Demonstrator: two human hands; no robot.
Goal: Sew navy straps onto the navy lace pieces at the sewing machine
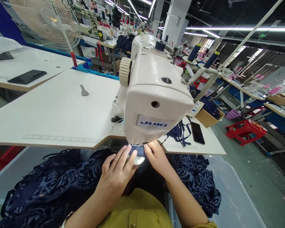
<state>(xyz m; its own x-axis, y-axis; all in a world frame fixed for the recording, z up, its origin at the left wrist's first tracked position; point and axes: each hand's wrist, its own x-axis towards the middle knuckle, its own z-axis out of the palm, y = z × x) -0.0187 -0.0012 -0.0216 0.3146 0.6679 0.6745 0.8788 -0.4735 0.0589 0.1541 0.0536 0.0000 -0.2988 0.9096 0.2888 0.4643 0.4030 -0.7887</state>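
A white JUKI sewing machine (156,104) stands in front of me, its head hiding the needle area. Beneath it a small piece of navy fabric (138,150) lies across the narrow sewing arm, whose rounded pale metal end (139,161) shows below. My left hand (117,172) rests on the left part of this fabric, fingers stretched out and apart. On the other side, my right hand (158,156) pinches the fabric's right edge between thumb and fingers. Patterned navy garments (68,177) are heaped at left, and more navy garments (194,183) hang at right.
A clear plastic bin (230,186) surrounds the garments. Navy straps (180,133) and a black phone (198,133) lie right of the machine. A small grey metal piece (84,91) lies on the white table (61,110). A fan (47,19) stands beyond; a red stool (245,131) is at right.
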